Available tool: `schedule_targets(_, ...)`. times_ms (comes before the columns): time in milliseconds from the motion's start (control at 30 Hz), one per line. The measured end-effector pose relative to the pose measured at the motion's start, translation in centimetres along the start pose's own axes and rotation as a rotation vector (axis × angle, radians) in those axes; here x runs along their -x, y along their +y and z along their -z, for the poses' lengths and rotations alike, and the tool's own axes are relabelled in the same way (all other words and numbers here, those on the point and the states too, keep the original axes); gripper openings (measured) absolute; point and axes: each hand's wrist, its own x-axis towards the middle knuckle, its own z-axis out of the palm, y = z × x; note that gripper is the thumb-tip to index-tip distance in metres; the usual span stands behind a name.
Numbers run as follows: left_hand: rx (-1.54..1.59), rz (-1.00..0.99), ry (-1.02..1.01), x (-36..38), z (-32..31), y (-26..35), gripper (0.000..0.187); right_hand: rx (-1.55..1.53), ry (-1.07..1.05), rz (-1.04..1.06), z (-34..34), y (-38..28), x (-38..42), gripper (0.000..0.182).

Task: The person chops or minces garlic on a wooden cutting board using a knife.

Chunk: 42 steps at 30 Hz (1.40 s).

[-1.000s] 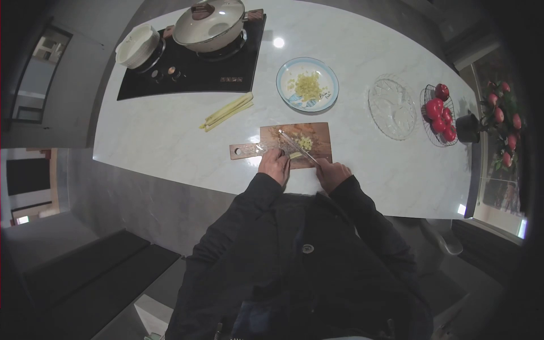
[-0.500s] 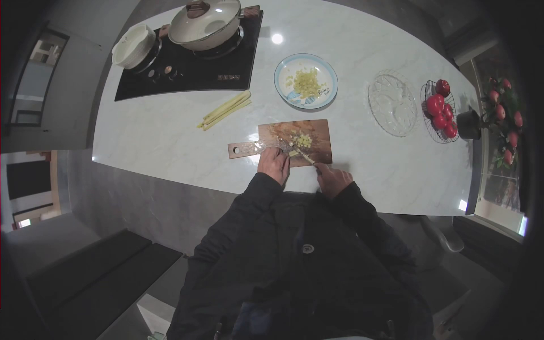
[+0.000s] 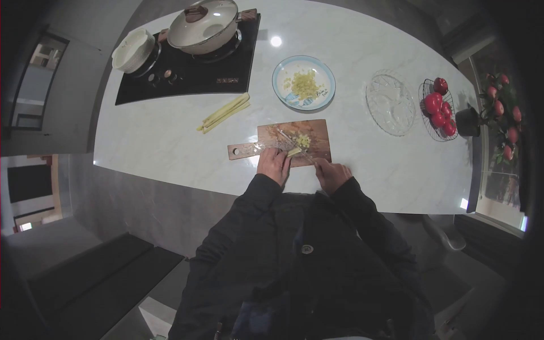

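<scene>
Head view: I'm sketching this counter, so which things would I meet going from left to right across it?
White bowl-shaped vessel → lidded pan → blue-rimmed plate → clear glass dish → red fruits → dark pot.

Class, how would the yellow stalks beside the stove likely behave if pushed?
The yellow stalks look fairly stiff, since they lie nearly straight. Slender, they are probably light. No tie shows, so they might spread apart.

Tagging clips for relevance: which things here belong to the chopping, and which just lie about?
Likely used: left hand, right hand, knife, cutting board, chopped pieces, blue-rimmed plate, pale stalks.

Seemingly idle: lidded pan, white pot, glass dish, wire basket, red fruit.
</scene>
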Motion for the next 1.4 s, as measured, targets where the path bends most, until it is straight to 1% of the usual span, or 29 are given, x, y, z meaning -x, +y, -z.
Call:
schedule_targets(67, 0.021, 0.0, 0.007, 0.1, -0.3, -0.2, 0.012, 0.011, -0.027, -0.037, -0.2, 0.4, 0.7, 0.021)
schedule_targets(200, 0.044, -0.017, 0.021, 0.4, -1.0, -0.6, 0.008, 0.075, -0.056, -0.071, -0.7, 0.5, 1.1, 0.027)
schedule_targets(300, 0.062, -0.022, 0.041, 0.3, -0.9, -0.7, 0.009, 0.082, -0.065, -0.072, -0.7, -0.3, 0.3, 0.022)
schedule_targets(400, 0.039, -0.007, 0.018, 0.3, -0.8, -0.5, 0.01, 0.043, -0.078, -0.05, -0.6, -1.3, -1.3, 0.016)
schedule_targets(500, 0.044, 0.01, -0.005, 0.1, -0.5, -0.2, 0.012, 0.004, -0.071, -0.005, -0.1, -2.6, -3.2, 0.018)
schedule_targets(600, 0.043, 0.006, 0.019, 0.0, -0.6, -0.4, 0.013, 0.063, -0.079, -0.003, 0.2, -3.2, -3.8, 0.02)
schedule_targets(700, 0.034, 0.011, 0.039, -0.1, -0.6, -0.3, 0.017, 0.105, 0.004, 0.017, -0.4, -2.0, -2.6, 0.023)
schedule_targets(800, 0.062, -0.028, 0.073, 0.2, -0.8, -0.7, 0.015, 0.063, 0.024, 0.002, 0.2, -1.4, -0.9, 0.018)
schedule_targets(900, 0.065, -0.016, 0.047, 0.4, -0.9, -0.8, 0.012, 0.016, 0.021, -0.027, 0.2, -0.7, 0.2, 0.02)
schedule_targets(1000, 0.067, -0.028, 0.065, 0.3, -1.0, -0.9, 0.008, 0.046, -0.058, -0.085, 0.2, -0.5, 0.6, 0.025)
schedule_targets(1100, 0.061, -0.039, 0.063, 0.2, -0.9, -0.8, 0.007, 0.073, -0.059, -0.083, -0.6, -0.4, -0.1, 0.024)
schedule_targets(1200, 0.053, -0.038, 0.056, 0.3, -0.9, -0.7, 0.005, 0.065, -0.047, -0.025, -1.4, -0.8, -1.7, 0.013)
schedule_targets(1300, 0.038, -0.006, 0.023, 0.3, -0.8, -0.7, 0.008, 0.023, -0.109, -0.004, -0.7, -2.2, -3.5, 0.021)
schedule_targets(1400, 0.032, 0.01, 0.002, 0.2, -0.3, -0.5, 0.01, 0.059, -0.025, 0.04, -0.8, -2.3, -3.8, 0.016)
